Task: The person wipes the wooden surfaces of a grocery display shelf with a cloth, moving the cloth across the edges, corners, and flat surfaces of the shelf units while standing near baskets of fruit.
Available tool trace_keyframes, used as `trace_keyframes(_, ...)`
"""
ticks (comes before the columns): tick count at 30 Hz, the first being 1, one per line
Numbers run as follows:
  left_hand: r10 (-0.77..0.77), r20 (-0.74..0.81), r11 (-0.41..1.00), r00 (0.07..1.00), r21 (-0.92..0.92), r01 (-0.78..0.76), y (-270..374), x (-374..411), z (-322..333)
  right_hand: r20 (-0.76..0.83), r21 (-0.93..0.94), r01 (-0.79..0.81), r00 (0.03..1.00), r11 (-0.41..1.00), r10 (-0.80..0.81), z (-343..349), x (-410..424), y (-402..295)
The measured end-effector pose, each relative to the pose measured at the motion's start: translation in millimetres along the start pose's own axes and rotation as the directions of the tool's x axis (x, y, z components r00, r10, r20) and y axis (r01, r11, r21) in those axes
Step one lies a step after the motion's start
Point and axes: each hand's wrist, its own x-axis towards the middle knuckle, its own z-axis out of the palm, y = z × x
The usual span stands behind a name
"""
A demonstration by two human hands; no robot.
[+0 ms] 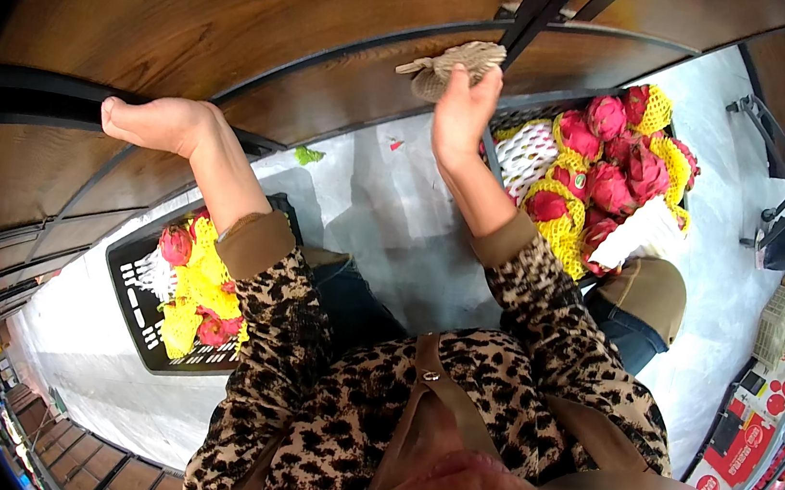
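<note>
My right hand (pixel 464 112) holds a crumpled tan cloth (pixel 456 67) up near the wood panel (pixel 354 74) of a black-framed stand. At the left, my left hand (pixel 159 124) is bent at the wrist and lies against the black metal frame (pixel 39 97). Its fingers are mostly hidden, so I cannot tell whether they grip the frame. Below my right hand, to its right, a black crate (pixel 493 158) holds dragon fruit (pixel 610 186), many in yellow foam nets. Another black plastic crate (pixel 136 332) with netted dragon fruit (pixel 176 246) stands on the floor below my left forearm.
A white sheet or wrap (pixel 637 233) lies on the fruit near my right knee. On the grey floor (pixel 400 239) are a green leaf scrap (pixel 308 155) and a small red scrap (pixel 395 145). Printed cartons (pixel 757 424) and a wheeled metal frame (pixel 778 209) stand at the right.
</note>
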Motion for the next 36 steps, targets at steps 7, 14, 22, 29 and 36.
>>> trace_keyframes(7,0.027,-0.066,0.999,0.997,-0.024,-0.029,27.3,15.1,0.7,0.020,-0.251,0.528,0.841,0.811,-0.541,-24.2,42.0,-102.5)
trace_keyframes(14,0.083,-0.064,0.994,0.994,0.075,-0.078,24.7,17.1,0.3,0.191,-0.185,0.299,0.945,0.936,-0.264,-41.7,5.3,-8.9)
trace_keyframes(22,0.124,-0.101,0.983,0.987,0.152,-0.108,43.1,19.6,-2.5,-0.142,0.273,0.635,0.770,0.723,-0.623,-44.7,80.3,-211.7)
trace_keyframes(29,0.059,-0.089,0.998,0.994,0.040,-0.056,42.9,19.4,-4.8,-0.173,-0.419,0.780,0.435,0.465,-0.884,-12.4,104.3,-223.9)
trace_keyframes(36,0.088,-0.086,0.994,0.992,0.069,-0.082,40.7,23.0,-2.3,-0.053,-0.272,0.671,0.705,0.690,-0.707,-11.4,75.3,-135.8)
